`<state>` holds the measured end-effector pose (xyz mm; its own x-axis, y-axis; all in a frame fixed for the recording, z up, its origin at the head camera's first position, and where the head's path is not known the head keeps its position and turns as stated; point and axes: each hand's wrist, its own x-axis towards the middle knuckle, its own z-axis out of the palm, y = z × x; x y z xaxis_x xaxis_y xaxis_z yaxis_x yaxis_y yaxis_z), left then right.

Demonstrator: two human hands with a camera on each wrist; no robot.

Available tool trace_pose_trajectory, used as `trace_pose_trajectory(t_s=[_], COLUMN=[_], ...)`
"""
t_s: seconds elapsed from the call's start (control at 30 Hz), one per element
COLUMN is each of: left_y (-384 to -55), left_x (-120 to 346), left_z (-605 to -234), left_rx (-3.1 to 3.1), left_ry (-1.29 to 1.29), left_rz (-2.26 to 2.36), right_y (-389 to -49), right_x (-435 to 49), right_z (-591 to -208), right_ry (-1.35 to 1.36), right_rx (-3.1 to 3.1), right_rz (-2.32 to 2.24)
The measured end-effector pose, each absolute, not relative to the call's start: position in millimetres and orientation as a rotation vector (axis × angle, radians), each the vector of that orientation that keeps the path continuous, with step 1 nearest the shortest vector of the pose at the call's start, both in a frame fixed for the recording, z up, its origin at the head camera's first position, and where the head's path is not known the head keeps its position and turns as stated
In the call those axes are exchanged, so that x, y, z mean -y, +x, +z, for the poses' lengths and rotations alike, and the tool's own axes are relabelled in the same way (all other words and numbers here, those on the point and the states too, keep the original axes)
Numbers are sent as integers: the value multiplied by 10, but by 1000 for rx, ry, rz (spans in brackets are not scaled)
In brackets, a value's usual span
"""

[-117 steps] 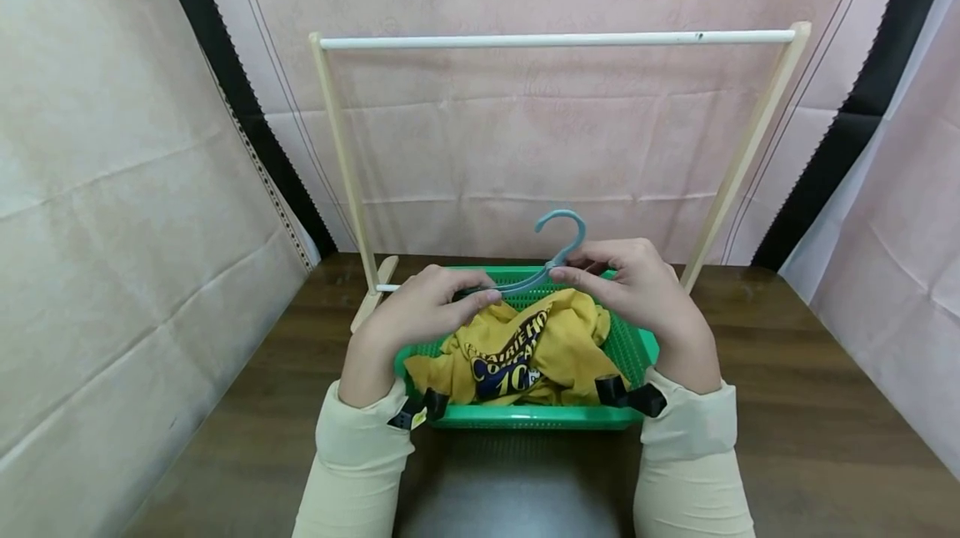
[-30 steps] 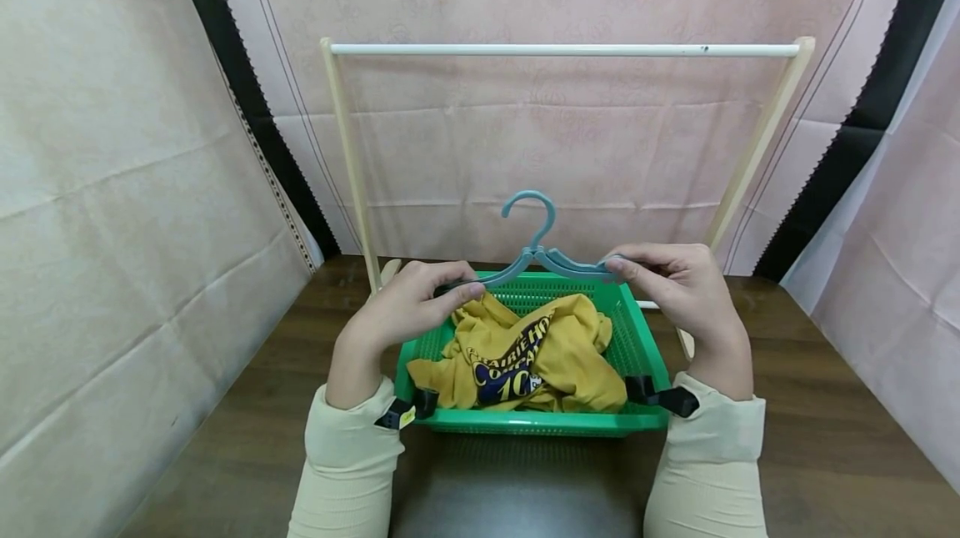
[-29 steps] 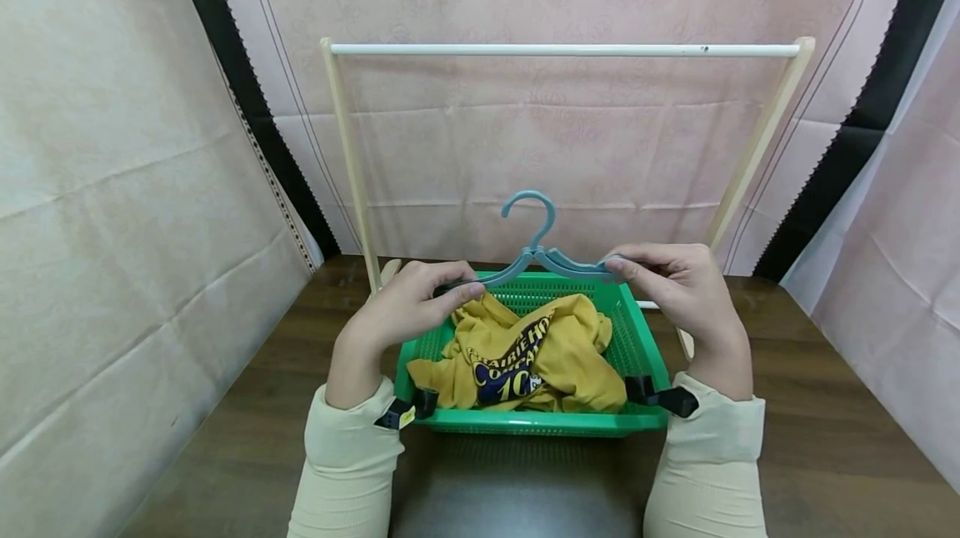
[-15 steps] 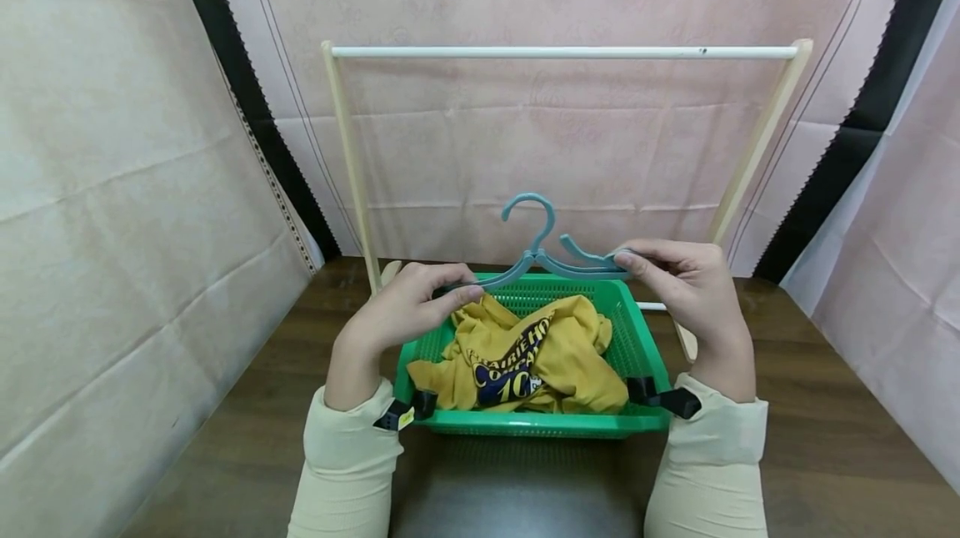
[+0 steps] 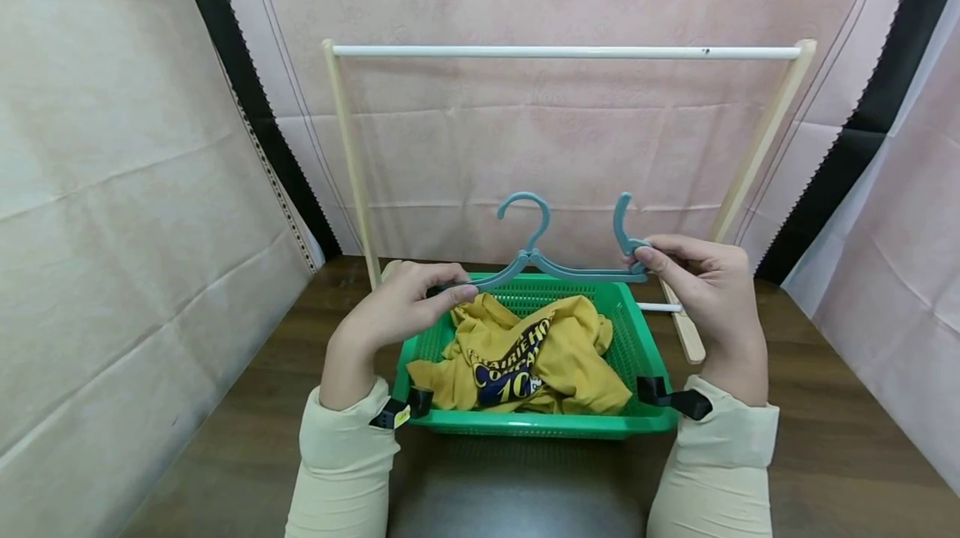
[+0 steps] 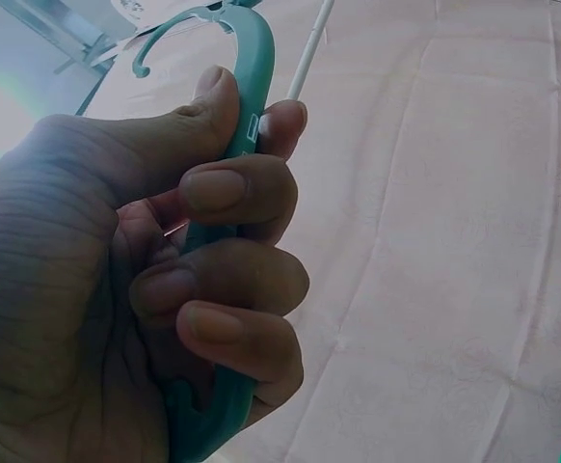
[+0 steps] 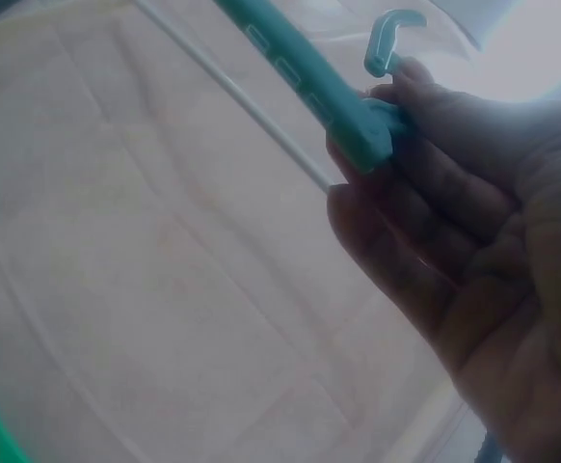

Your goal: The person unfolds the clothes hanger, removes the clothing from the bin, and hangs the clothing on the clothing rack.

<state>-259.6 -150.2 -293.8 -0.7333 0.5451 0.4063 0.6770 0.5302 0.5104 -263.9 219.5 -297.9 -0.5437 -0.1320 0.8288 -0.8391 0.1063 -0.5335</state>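
Observation:
A light-blue plastic clothes hanger (image 5: 577, 270) is held level over the basket, its hook upward in the head view. My left hand (image 5: 408, 306) grips its left arm; the left wrist view has several fingers curled round the teal-looking bar (image 6: 252, 72). With thumb and fingertips, my right hand (image 5: 701, 284) pinches the right end, where a curved end piece (image 5: 622, 221) sticks up from the arm. The right wrist view shows this piece (image 7: 385, 43) beside the thumb. Below lies a crumpled yellow garment (image 5: 577, 338) with dark-blue lettering, inside a green basket (image 5: 525, 425).
Behind the basket stands a rack with a white top rail (image 5: 555, 52) and cream side posts (image 5: 349, 163). One of its feet (image 5: 688, 336) rests on the brown table (image 5: 817, 421) right of the basket. Pale cloth walls (image 5: 150, 188) enclose the back and sides.
My right hand has slid right along the hanger to its end. The end piece, lying along the arm a second ago, has swung up and outward. My left hand has barely moved.

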Motion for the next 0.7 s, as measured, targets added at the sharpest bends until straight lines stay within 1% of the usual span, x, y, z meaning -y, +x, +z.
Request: trace_pose_trajectory(t_s=[0.13, 0.7], left_y=[-2591, -2629], left_x=[1515, 1509], left_z=[-2934, -2957], left_rx=[2570, 2568], left_ry=[-1031, -1030], left_rz=[-1015, -988], right_y=[-2630, -2634], right_x=[-2210, -2280], right_z=[-2978, -2962], right_ry=[955, 839], right_rx=[1757, 1866], right_rz=[1506, 1344])
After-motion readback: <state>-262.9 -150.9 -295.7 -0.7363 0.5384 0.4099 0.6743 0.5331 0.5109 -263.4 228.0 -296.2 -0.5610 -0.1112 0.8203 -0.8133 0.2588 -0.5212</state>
